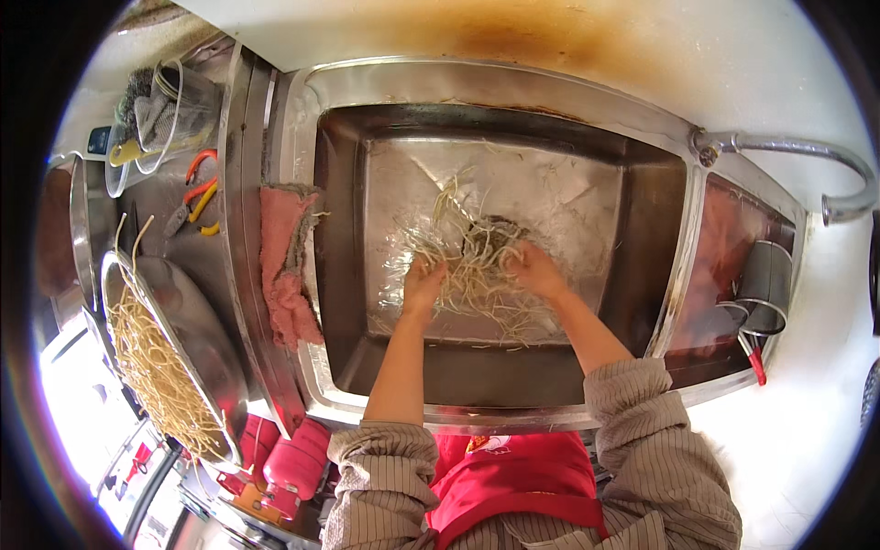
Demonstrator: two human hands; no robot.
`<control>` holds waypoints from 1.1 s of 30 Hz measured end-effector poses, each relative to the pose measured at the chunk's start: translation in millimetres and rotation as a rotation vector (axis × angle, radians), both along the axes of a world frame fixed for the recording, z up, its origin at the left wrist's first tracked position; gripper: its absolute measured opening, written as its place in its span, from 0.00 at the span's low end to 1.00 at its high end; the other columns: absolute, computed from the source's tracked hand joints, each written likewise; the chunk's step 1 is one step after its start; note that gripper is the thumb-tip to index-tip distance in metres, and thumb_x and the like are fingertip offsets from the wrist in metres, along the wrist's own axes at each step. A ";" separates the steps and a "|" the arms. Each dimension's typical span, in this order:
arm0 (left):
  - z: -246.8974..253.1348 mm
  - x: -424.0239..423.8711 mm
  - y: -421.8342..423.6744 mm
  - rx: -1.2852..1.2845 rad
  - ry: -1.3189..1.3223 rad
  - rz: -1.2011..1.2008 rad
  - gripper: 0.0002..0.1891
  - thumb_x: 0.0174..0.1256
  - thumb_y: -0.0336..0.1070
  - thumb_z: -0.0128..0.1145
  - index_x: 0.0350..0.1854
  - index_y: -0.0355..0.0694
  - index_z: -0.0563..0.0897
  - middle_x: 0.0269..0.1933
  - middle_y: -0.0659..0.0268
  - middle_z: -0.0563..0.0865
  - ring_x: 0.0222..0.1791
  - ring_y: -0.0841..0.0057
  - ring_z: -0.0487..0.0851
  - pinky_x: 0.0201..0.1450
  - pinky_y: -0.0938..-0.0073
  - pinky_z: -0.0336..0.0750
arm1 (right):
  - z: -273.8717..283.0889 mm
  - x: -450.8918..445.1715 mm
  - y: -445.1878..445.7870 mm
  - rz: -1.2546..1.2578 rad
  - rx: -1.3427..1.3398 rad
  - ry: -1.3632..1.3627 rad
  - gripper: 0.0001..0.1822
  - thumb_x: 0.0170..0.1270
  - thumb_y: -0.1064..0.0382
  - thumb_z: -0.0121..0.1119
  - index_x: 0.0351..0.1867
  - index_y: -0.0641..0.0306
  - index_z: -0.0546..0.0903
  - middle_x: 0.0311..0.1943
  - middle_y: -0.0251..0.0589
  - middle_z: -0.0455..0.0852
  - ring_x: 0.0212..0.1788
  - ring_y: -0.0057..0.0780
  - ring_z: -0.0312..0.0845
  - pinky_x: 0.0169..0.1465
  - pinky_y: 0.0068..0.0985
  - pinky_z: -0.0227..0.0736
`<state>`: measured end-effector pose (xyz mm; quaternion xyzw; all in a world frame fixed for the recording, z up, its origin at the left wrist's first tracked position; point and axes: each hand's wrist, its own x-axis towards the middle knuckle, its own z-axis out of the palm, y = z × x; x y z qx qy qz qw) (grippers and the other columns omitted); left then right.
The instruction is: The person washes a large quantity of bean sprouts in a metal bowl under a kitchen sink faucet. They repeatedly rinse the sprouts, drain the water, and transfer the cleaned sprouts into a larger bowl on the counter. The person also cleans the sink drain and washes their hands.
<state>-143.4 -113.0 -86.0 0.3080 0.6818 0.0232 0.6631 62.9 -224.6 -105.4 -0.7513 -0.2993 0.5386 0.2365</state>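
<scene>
Thin, pale root-like strands (474,289) lie tangled across the bottom of a rectangular stainless steel sink (636,227). The metal there shines as if wet. Toward the left of the tangle, my left hand (423,283) has its fingers closed around some strands, which poke out past the fingertips. My right hand (537,271) pinches strands on the other side, beside a dark round drain area (491,230) partly covered by them. The two hands are apart, and both forearms reach in over the front rim.
A steel bowl (199,302) heaped with similar strands (155,364) stands left. Behind it are orange-handled pliers (182,206) and clear plastic containers (161,117). A pink cloth (282,268) lies on the sink's left rim. Right are a faucet (797,143) and a metal cup (766,282).
</scene>
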 end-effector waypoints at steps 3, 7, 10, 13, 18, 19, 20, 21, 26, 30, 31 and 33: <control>24.3 14.2 -3.0 -0.141 -0.135 -0.077 0.21 0.64 0.36 0.57 0.58 0.38 0.72 0.51 0.63 0.78 0.51 0.75 0.75 0.54 0.73 0.68 | 48.9 -6.3 19.3 -0.289 -0.110 0.460 0.12 0.62 0.62 0.56 0.45 0.62 0.74 0.34 0.34 0.79 0.34 0.20 0.72 0.36 0.22 0.69; 54.0 6.3 -17.8 0.090 -0.220 0.005 0.11 0.65 0.34 0.55 0.47 0.37 0.77 0.38 0.73 0.79 0.38 0.84 0.74 0.44 0.79 0.67 | 67.3 -9.2 22.2 -0.285 -0.108 0.465 0.11 0.63 0.61 0.55 0.44 0.61 0.76 0.32 0.34 0.79 0.34 0.20 0.73 0.38 0.22 0.69; 68.8 -6.3 -18.0 -0.002 -0.381 0.168 0.10 0.66 0.31 0.53 0.48 0.42 0.77 0.36 0.72 0.78 0.40 0.82 0.77 0.47 0.80 0.66 | 61.7 -14.9 20.7 -0.152 0.044 0.331 0.10 0.64 0.60 0.55 0.44 0.60 0.77 0.31 0.33 0.80 0.33 0.19 0.73 0.37 0.22 0.69; 81.2 -13.1 -19.3 -0.057 -0.497 0.335 0.12 0.67 0.31 0.50 0.51 0.42 0.74 0.38 0.70 0.79 0.40 0.79 0.80 0.45 0.76 0.70 | 91.5 -21.1 30.6 -0.403 -0.040 0.432 0.12 0.65 0.57 0.56 0.44 0.60 0.78 0.30 0.35 0.80 0.33 0.20 0.73 0.37 0.23 0.70; 63.1 -29.9 -16.6 0.037 -0.103 0.063 0.12 0.67 0.30 0.52 0.51 0.39 0.73 0.41 0.65 0.82 0.36 0.81 0.79 0.39 0.77 0.73 | 17.5 -2.6 -9.8 0.043 0.063 -0.787 0.11 0.63 0.59 0.54 0.41 0.63 0.78 0.38 0.52 0.80 0.38 0.43 0.77 0.41 0.39 0.71; 55.5 -34.2 -17.3 0.088 0.040 -0.043 0.13 0.66 0.30 0.52 0.52 0.38 0.72 0.41 0.64 0.82 0.35 0.81 0.79 0.38 0.77 0.73 | 18.1 -5.3 -8.0 0.005 0.003 -0.802 0.11 0.62 0.60 0.53 0.41 0.64 0.78 0.38 0.54 0.80 0.39 0.46 0.76 0.41 0.41 0.71; 48.9 -38.3 -18.0 0.129 0.117 -0.122 0.13 0.64 0.30 0.55 0.50 0.37 0.73 0.39 0.64 0.84 0.36 0.81 0.80 0.35 0.77 0.73 | 18.5 -8.8 -5.7 -0.033 -0.058 -0.817 0.11 0.62 0.60 0.53 0.40 0.64 0.77 0.39 0.56 0.79 0.39 0.48 0.76 0.42 0.43 0.70; 31.4 -41.3 -19.4 0.122 0.098 -0.181 0.13 0.64 0.30 0.55 0.50 0.37 0.73 0.40 0.64 0.84 0.36 0.81 0.80 0.36 0.77 0.72 | 10.5 -19.0 -4.9 0.011 -0.035 -0.740 0.11 0.62 0.60 0.53 0.40 0.64 0.77 0.39 0.56 0.79 0.39 0.49 0.76 0.42 0.43 0.70; 32.9 -28.4 -4.7 -0.217 -0.196 -0.098 0.11 0.63 0.28 0.56 0.47 0.36 0.75 0.41 0.63 0.85 0.40 0.81 0.80 0.41 0.79 0.71 | 12.7 -51.4 16.4 -0.009 -0.037 -0.352 0.11 0.63 0.60 0.49 0.40 0.66 0.72 0.35 0.51 0.83 0.39 0.51 0.78 0.45 0.37 0.73; 64.4 -33.4 -6.5 -0.109 -0.551 0.139 0.15 0.64 0.26 0.53 0.53 0.36 0.72 0.44 0.64 0.83 0.45 0.78 0.79 0.51 0.76 0.72 | 60.2 -43.8 11.5 -0.399 0.212 -0.099 0.08 0.63 0.62 0.50 0.37 0.65 0.70 0.31 0.51 0.82 0.36 0.48 0.79 0.41 0.33 0.73; 73.4 -32.1 -7.1 -0.111 -0.551 0.162 0.16 0.64 0.26 0.53 0.54 0.36 0.71 0.44 0.65 0.82 0.45 0.78 0.79 0.50 0.76 0.72 | 82.4 -45.6 15.4 -0.377 0.180 -0.061 0.08 0.63 0.63 0.50 0.37 0.65 0.70 0.30 0.50 0.82 0.36 0.48 0.78 0.39 0.33 0.72; 91.0 -24.5 -8.1 -0.094 -0.560 0.214 0.16 0.65 0.26 0.52 0.55 0.37 0.71 0.43 0.68 0.81 0.44 0.78 0.79 0.48 0.76 0.72 | 127.7 -51.3 26.7 -0.320 0.136 0.010 0.07 0.63 0.64 0.50 0.37 0.64 0.70 0.28 0.49 0.82 0.34 0.47 0.78 0.37 0.32 0.72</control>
